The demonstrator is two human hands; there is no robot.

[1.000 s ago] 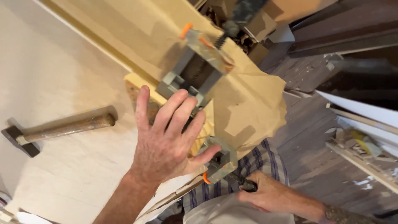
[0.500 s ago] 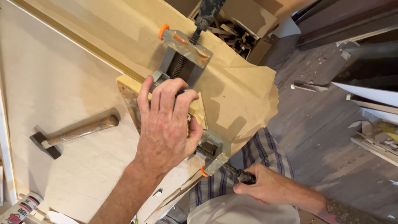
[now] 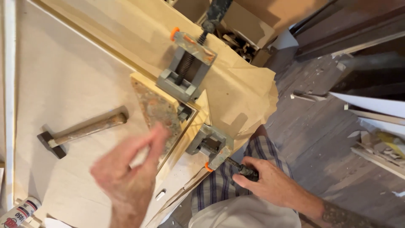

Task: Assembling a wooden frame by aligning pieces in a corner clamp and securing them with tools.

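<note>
A grey corner clamp with orange tips sits at the table's edge and grips two light wooden strips that meet at a right angle. A mottled, stained wooden block lies inside that corner. My right hand is below the table edge, fingers closed on the dark handle of the near clamp screw. My left hand hovers blurred above the table, lifted off the block, fingers loosely bent and holding nothing.
A hammer with a wooden handle lies on the pale tabletop to the left. A glue tube is at the lower left. Brown paper hangs over the edge. A cardboard box of scraps stands beyond; wood offcuts litter the floor at right.
My left hand lifted off the block and clamp, where it had been pressing flat, and pulled back toward me. My right hand stayed on the screw handle.
</note>
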